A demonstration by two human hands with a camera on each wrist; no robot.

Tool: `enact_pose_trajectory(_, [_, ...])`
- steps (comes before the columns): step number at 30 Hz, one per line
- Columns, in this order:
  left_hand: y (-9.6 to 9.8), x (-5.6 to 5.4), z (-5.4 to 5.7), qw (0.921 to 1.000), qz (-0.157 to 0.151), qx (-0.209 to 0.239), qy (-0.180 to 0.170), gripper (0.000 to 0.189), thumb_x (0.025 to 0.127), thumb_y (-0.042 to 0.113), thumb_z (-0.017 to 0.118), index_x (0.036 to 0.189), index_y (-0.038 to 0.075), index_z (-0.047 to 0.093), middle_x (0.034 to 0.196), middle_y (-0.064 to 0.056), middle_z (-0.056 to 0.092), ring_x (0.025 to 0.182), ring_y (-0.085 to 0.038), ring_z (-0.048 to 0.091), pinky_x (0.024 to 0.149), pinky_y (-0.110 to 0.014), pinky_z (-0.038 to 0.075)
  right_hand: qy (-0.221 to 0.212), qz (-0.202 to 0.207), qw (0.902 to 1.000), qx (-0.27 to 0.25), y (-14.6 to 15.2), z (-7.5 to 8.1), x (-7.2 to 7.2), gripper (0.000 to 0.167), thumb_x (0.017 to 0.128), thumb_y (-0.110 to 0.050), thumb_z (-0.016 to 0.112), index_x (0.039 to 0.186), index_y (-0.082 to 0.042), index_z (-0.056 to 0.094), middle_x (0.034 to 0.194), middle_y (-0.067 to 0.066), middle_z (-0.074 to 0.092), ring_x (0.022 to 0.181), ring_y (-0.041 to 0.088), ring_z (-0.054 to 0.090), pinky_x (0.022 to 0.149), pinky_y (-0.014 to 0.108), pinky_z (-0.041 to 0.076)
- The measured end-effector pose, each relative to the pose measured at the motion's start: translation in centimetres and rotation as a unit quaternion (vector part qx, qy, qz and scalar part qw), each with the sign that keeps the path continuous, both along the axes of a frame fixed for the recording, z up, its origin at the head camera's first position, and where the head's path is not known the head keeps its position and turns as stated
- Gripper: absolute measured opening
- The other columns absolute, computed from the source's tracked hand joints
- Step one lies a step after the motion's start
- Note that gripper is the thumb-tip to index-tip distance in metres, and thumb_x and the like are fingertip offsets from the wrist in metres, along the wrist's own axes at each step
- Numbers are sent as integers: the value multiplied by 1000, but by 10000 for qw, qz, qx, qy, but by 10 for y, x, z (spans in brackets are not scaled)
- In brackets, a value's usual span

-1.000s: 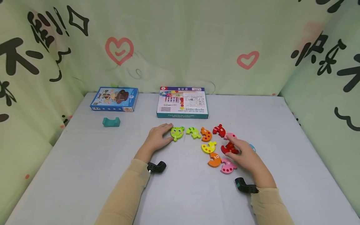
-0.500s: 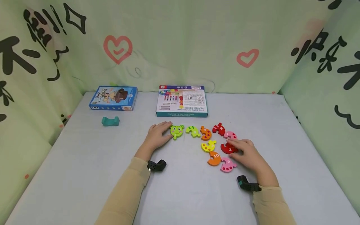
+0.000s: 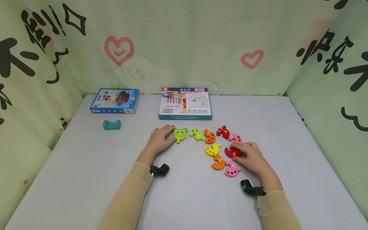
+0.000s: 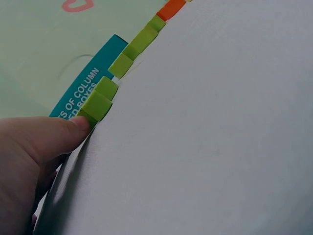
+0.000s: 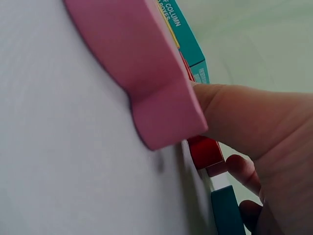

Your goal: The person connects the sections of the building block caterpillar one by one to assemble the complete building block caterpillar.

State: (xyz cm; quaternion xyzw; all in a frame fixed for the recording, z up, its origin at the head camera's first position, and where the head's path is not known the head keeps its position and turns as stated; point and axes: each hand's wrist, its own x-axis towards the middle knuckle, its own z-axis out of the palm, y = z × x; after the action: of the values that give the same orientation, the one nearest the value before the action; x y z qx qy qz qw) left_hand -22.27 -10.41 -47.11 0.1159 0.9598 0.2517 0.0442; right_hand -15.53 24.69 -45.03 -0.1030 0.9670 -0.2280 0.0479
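Observation:
My left hand [image 3: 158, 140] holds a green smiling caterpillar-head puzzle piece [image 3: 180, 134] at its left side, thumb below and index finger above. In the left wrist view the thumb [image 4: 63, 137] presses on the edge of this piece. My right hand [image 3: 253, 159] has thumb and index finger around a red curved puzzle piece [image 3: 231, 152] marked 2. A pink piece [image 3: 235, 137] lies just beyond its index finger, and another pink piece [image 3: 232, 169] sits nearer, below the thumb. In the right wrist view, a blue-teal piece [image 5: 226, 210] lies beside the curled fingers.
A line of green [image 3: 196, 134], orange [image 3: 210, 136] and red [image 3: 223, 132] pieces runs right from the head. Yellow [image 3: 212, 149] and orange [image 3: 218, 163] pieces lie below. Behind stand a bead-set box [image 3: 185, 103], a blue box [image 3: 115, 101] and a teal block [image 3: 111, 125].
My right hand's index finger has drawn back from over the upper pink piece to the red piece marked 2. The left hand stays at the caterpillar head.

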Motion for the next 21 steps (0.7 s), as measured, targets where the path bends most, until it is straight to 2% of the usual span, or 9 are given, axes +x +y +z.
enact_pose_trajectory(7, [0,0,0,10000,25,25,37,59,86,43,56,138,20,40,141,0,42,135,-18,32,113,-46,14,44,-139,9998,-151,-7,8,0,51,78,-21,69,125,-9,53,132,16,43,120,37,29,86,56,46])
enact_pose_trajectory(11, [1,0,-1,9999,19,75,94,59,86,45,54,137,19,41,141,-1,43,134,-18,33,113,-46,14,-147,-228,9986,-444,-17,16,0,53,79,-21,68,127,-8,50,133,17,38,120,38,35,83,53,49])
enact_pose_trajectory(15, [-1,-1,-1,9999,45,66,97,58,86,45,54,137,20,41,140,-1,44,134,-18,33,113,-45,14,-368,-137,9964,-751,-33,25,0,53,81,-21,68,129,-8,48,135,18,34,118,37,39,84,50,49])
enact_pose_trajectory(21, [-1,0,-1,9999,38,71,89,57,86,44,54,136,20,42,140,-1,44,134,-18,34,113,-45,15,-370,-76,9913,-1258,-69,34,0,51,82,-22,67,128,-11,48,135,12,34,116,31,43,85,46,51])
